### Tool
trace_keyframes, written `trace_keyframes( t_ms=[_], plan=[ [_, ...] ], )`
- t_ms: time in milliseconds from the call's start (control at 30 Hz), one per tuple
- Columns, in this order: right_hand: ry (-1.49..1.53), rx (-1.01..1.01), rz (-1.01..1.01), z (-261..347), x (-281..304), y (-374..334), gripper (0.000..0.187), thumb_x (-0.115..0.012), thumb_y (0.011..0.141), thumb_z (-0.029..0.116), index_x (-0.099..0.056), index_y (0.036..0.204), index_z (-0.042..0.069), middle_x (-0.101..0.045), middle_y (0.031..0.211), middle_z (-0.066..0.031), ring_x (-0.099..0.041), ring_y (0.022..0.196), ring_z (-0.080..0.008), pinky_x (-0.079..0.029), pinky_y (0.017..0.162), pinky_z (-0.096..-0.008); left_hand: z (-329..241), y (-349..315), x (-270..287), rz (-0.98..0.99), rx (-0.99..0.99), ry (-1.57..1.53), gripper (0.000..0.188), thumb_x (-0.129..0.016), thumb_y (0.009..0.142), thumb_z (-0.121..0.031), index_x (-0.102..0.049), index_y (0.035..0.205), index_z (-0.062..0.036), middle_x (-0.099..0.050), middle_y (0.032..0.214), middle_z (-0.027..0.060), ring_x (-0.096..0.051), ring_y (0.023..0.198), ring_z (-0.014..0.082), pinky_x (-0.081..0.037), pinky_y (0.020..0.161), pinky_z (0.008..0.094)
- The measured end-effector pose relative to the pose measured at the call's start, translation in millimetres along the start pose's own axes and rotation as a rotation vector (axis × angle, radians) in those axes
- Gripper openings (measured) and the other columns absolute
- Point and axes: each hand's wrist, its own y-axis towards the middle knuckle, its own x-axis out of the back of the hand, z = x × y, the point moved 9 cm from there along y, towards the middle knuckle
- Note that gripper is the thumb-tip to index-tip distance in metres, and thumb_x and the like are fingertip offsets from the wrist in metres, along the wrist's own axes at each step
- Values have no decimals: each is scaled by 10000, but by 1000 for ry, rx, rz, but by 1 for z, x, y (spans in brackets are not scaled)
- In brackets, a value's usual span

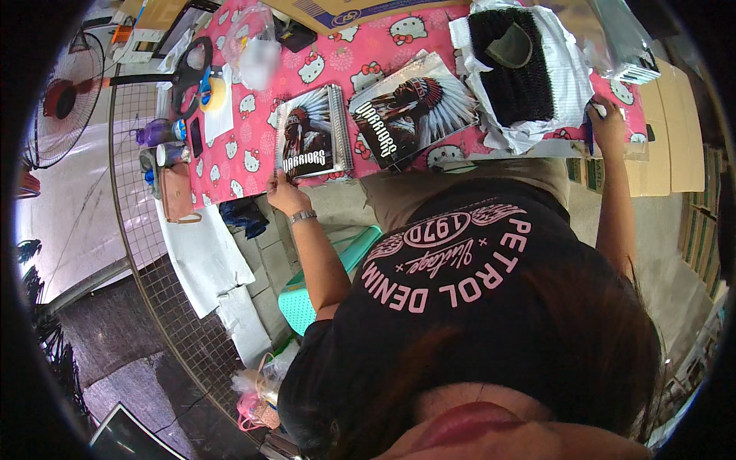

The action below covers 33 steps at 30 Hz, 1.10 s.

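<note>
At the front edge of the pink table, my left hand (288,196) is closed on the lower edge of a spiral notebook (313,130) with a feathered-headdress picture on its cover. The notebook lies flat, its coil along the right side. To its right sits a tilted stack of notebooks (414,107) with the same cover picture, beyond reach of either hand's fingers. My right hand (608,126) is at the table's right front end, fingers curled around something small with white and blue parts. I cannot make out what it is. Black ribbed fabric (510,65) on white wrapping lies nearer that hand.
A tape roll (217,96), dark phone (196,136), purple bottle (157,133) and pinkish pouch (176,192) line the table's left side. A fan (65,100) stands further left. Plastic-wrapped goods (625,54) occupy the far right corner. A turquoise stool (297,303) is below the table.
</note>
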Motion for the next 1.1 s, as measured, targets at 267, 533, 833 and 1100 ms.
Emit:
trace_keyframes(
  t_ms=[267, 533, 833, 1100],
  plan=[
    [303, 103, 11, 137, 6, 49, 211, -606, 877, 119, -689, 1062, 59, -667, 981, -179, -674, 862, -339, -537, 766, -413, -8, -8, -3, -94, -222, 470, 220, -708, 849, -11, -673, 1048, 74, -704, 981, 135, -646, 845, 197, -523, 778, 326],
    [23, 95, 199, 142, -61, 61, 326, -631, 899, 280, -666, 1087, 16, -683, 970, -243, -667, 893, -419, -530, 798, -504, 12, -1, 6, -18, -219, 333, 229, -693, 857, -5, -669, 1071, 70, -691, 1044, 137, -638, 885, 189, -519, 791, 314],
    [81, 12, 71, 128, -45, 75, 309, -603, 885, 232, -683, 1136, 72, -698, 942, -232, -683, 869, -400, -541, 802, -483, -107, -125, -233, 598, -826, 548, 200, -650, 898, -181, -721, 1024, -42, -696, 1052, 171, -602, 1048, 341, -441, 953, 426],
    [197, 11, 233, 120, -66, 82, 368, -744, 794, 304, -713, 1106, 111, -722, 909, -177, -697, 871, -369, -545, 807, -446, -46, -147, -345, 1127, -659, 879, 237, -696, 838, -99, -685, 1052, 5, -709, 976, 172, -677, 922, 293, -512, 827, 360]
  ],
)
